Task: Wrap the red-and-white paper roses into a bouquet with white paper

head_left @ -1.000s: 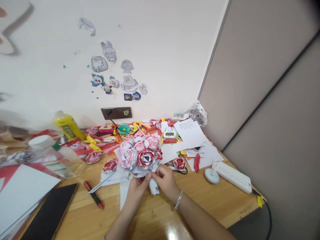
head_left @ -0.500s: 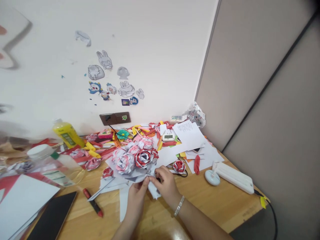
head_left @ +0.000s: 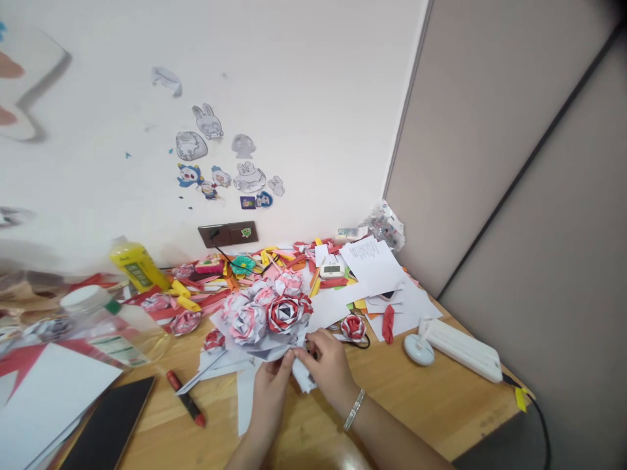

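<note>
A bouquet of paper roses [head_left: 288, 312], pink, white and red, is wrapped in white paper [head_left: 277, 351] and tilts over the desk. My left hand [head_left: 271, 385] pinches the lower edge of the wrap between thumb and fingers. Close beside it, my right hand [head_left: 330, 363] grips the same wrap near the folded paper stem [head_left: 302, 376], thumb tips almost meeting. Some of the fingers are hidden behind the paper. Single paper roses lie on either side, a red one [head_left: 353, 328] at the right and another red one [head_left: 214, 341] at the left.
Folded paper strips [head_left: 294, 261] crowd the wall side. At left stand a yellow bottle [head_left: 138, 264] and a clear jar [head_left: 115, 333], near a black board [head_left: 110, 424] and a red-black marker [head_left: 186, 399]. At right lie a mouse [head_left: 418, 350], a power strip [head_left: 460, 350] and printed sheets [head_left: 375, 264].
The view has shifted slightly, so everything sits a little lower and further right. Both hands keep hold of the bouquet's wrap in nearly the same pose.
</note>
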`<state>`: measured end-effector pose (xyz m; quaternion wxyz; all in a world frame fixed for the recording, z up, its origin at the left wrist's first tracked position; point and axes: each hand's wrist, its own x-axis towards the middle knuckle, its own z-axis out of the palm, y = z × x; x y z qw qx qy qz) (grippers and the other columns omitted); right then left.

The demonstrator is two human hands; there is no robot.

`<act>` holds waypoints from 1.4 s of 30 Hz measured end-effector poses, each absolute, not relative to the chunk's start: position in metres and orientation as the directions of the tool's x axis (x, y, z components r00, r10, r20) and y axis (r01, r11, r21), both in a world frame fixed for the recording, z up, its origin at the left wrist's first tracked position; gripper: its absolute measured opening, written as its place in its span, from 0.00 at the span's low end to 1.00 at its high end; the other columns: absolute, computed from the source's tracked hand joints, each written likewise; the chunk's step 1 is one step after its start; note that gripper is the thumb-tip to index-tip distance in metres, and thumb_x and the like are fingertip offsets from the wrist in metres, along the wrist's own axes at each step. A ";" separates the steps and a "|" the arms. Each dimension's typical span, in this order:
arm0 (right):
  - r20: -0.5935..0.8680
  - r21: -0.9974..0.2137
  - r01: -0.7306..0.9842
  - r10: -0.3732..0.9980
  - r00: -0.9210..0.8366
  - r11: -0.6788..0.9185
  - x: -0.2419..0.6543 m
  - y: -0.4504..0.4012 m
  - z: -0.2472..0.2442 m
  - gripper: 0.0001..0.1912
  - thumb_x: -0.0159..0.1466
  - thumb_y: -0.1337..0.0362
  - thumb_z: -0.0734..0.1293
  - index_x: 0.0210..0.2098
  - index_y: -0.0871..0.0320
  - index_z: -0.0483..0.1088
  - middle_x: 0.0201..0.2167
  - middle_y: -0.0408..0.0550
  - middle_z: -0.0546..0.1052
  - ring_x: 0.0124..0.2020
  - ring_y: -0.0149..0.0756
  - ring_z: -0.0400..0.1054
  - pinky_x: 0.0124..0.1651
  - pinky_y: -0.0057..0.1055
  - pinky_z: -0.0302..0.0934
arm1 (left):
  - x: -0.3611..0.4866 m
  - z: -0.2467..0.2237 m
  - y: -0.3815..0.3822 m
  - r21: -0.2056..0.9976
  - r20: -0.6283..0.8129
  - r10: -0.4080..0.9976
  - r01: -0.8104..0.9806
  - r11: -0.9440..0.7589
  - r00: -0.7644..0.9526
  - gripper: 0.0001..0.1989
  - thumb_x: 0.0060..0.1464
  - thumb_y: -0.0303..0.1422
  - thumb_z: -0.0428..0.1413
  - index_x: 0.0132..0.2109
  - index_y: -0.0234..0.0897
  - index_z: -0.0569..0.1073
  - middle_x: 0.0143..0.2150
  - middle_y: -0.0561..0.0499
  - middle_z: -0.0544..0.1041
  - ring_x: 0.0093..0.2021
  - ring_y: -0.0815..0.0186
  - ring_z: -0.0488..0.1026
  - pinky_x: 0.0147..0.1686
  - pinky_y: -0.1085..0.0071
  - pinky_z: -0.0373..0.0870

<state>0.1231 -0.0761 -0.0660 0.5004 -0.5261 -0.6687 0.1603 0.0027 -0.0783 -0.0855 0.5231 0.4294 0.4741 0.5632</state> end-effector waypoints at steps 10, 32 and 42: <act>0.567 -0.646 0.573 0.820 -0.084 0.505 0.130 -0.075 -0.063 0.13 0.60 0.61 0.64 0.21 0.57 0.64 0.21 0.42 0.65 0.25 0.32 0.59 0.28 0.27 0.50 | 0.003 -0.080 -0.084 0.997 0.000 0.995 -0.080 -0.007 -0.095 0.19 0.46 0.44 0.57 0.38 0.33 0.76 0.38 0.46 0.80 0.43 0.55 0.74 0.45 0.64 0.67; 0.687 -0.467 0.345 0.579 -0.439 0.814 0.154 -0.067 -0.049 0.16 0.67 0.62 0.54 0.30 0.59 0.69 0.26 0.48 0.71 0.30 0.33 0.64 0.33 0.29 0.60 | 0.007 -0.067 -0.085 0.856 -0.158 0.976 -0.472 0.210 0.149 0.16 0.39 0.43 0.63 0.25 0.35 0.71 0.19 0.56 0.72 0.21 0.71 0.66 0.23 0.75 0.63; 0.594 -0.731 0.257 0.774 -0.218 0.633 0.146 -0.070 -0.044 0.18 0.65 0.55 0.58 0.25 0.58 0.71 0.22 0.45 0.71 0.28 0.33 0.64 0.33 0.30 0.58 | 0.004 -0.063 -0.090 0.752 -0.265 0.933 -0.554 0.357 0.242 0.19 0.35 0.46 0.65 0.25 0.33 0.71 0.17 0.57 0.69 0.16 0.74 0.63 0.18 0.77 0.61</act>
